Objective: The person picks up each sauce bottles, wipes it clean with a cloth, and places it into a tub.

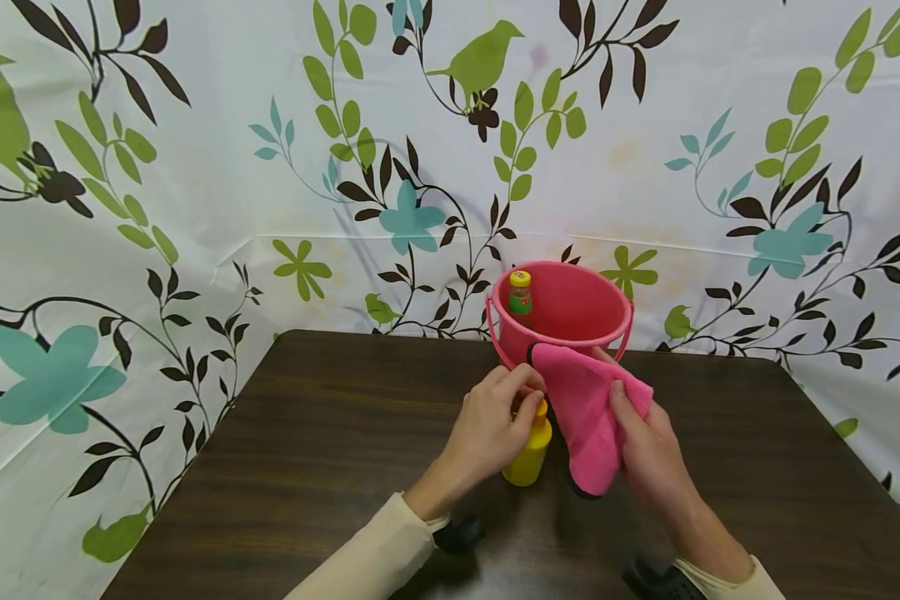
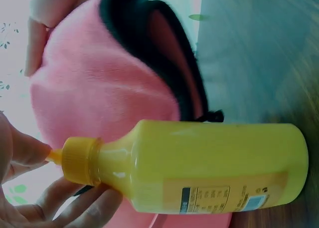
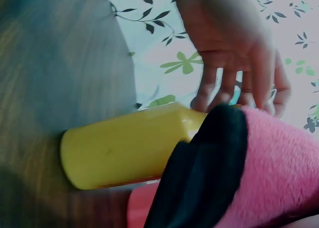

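In front of the bucket my left hand [image 1: 491, 421] pinches the orange nozzle cap of a yellow squeeze bottle [image 1: 527, 458]. The left wrist view shows finger and thumb at the nozzle tip, with other fingers by the neck of the bottle [image 2: 214, 153]. A printed label faces that camera. Just to the right, my right hand [image 1: 652, 454] grips a pink cloth [image 1: 585, 417] with black edging, thumb on its front face. The cloth hangs before the bucket, hiding part of its front. In the right wrist view the cloth [image 3: 279, 158] overlaps the bottle's neck.
A pink bucket [image 1: 577, 292] with its handle down stands at the table's back edge. Inside it shows a small bottle [image 1: 521, 293] with a yellow cap and green label. The dark wooden table [image 1: 345, 408] backs onto a patterned curtain [image 1: 217, 167].
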`<state>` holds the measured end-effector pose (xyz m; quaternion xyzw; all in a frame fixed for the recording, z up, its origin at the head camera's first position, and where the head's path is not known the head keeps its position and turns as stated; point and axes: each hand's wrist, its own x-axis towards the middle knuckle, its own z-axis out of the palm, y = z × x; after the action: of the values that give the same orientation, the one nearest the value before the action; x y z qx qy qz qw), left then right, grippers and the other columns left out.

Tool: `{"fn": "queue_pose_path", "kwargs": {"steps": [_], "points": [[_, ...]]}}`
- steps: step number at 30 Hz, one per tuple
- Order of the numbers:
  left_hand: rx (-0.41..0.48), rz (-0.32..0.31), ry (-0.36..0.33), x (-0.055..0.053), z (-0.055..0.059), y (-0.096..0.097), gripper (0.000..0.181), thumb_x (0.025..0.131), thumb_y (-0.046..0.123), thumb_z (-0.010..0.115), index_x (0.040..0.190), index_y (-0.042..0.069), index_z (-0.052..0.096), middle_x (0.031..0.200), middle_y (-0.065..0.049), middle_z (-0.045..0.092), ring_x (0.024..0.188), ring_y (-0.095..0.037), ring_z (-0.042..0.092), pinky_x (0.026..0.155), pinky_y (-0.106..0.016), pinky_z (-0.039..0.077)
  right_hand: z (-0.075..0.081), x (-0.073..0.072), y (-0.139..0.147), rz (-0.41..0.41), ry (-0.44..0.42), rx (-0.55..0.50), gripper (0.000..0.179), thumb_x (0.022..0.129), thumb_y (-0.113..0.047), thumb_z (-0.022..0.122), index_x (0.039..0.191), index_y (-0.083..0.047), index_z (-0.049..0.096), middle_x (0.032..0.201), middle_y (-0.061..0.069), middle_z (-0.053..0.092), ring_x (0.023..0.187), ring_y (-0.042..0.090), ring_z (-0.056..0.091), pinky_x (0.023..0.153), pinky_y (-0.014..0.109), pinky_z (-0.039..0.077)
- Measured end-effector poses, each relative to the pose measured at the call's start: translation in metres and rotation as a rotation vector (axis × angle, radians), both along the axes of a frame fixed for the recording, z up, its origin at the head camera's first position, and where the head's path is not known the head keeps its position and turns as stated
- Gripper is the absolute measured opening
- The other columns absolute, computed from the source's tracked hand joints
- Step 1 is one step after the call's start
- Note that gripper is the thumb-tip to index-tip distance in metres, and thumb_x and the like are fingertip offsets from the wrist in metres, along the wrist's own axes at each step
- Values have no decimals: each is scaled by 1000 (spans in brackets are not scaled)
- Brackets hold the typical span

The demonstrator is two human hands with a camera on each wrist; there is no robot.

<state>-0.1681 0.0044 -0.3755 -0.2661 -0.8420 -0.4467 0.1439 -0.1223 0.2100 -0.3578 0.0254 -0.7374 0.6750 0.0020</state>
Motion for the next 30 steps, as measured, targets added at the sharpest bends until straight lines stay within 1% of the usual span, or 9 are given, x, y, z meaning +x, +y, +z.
{"fn": "queue_pose_path", "kwargs": {"steps": [5,9,13,17,20,23,25,27,30], "points": [[8,21,-14,4,-1,3,6,103,18,64,107,17,69,97,-3,65,85,-13,59,74,-20,53,-11,3,1,10,-20,63,55,113,-48,40,166,-32,36,160,2,45,132,16,55,96,23,59],[-3,63,-11,4,0,2,7,103,20,66,108,16,69,93,-3,63,81,-13,54,69,-19,50,-16,4,-5,60,-33,68,55,114,-44,41,166,-26,36,162,6,45,134,17,54,97,24,58],[-14,82,-3,3,1,0,8,103,22,67,109,17,70,91,-3,64,81,-16,57,67,-18,49,-21,3,-12,150,-21,27,56,114,-39,41,166,-21,34,167,8,41,137,14,54,102,24,56],[2,71,-19,3,3,-2,10,103,24,68,109,18,73,92,-3,67,85,-24,65,67,-18,50,-27,2,-20,249,-2,-22,58,115,-34,40,169,-17,26,171,8,32,141,10,50,107,24,53],[21,60,-29,2,3,-3,12,102,25,69,109,19,76,93,-3,70,86,-26,67,67,-20,52,-30,1,-25,286,13,-18,63,113,-29,42,170,-19,17,172,8,27,146,19,40,111,33,50],[51,40,-37,0,3,-4,12,101,23,70,109,19,77,95,-3,73,86,-22,69,71,-23,57,-34,-1,-30,312,18,17,68,111,-26,46,170,-24,11,173,7,21,154,32,28,119,53,44],[67,22,-46,0,2,-4,11,101,21,71,109,18,78,98,-3,74,86,-18,69,74,-24,59,-36,-3,-33,330,21,46,72,111,-25,49,170,-27,7,173,7,18,157,38,23,121,64,39],[78,8,-51,-1,2,-4,11,101,19,70,109,17,78,100,-3,75,86,-15,70,74,-23,60,-38,-4,-36,344,26,75,76,110,-25,52,170,-29,5,174,7,17,159,40,20,122,67,36],[78,2,-43,-1,1,-4,11,101,17,70,107,17,78,101,-4,75,86,-14,71,72,-19,57,-42,-8,-39,355,56,108,82,109,-22,56,170,-28,1,174,9,18,158,41,24,120,48,45]]}}
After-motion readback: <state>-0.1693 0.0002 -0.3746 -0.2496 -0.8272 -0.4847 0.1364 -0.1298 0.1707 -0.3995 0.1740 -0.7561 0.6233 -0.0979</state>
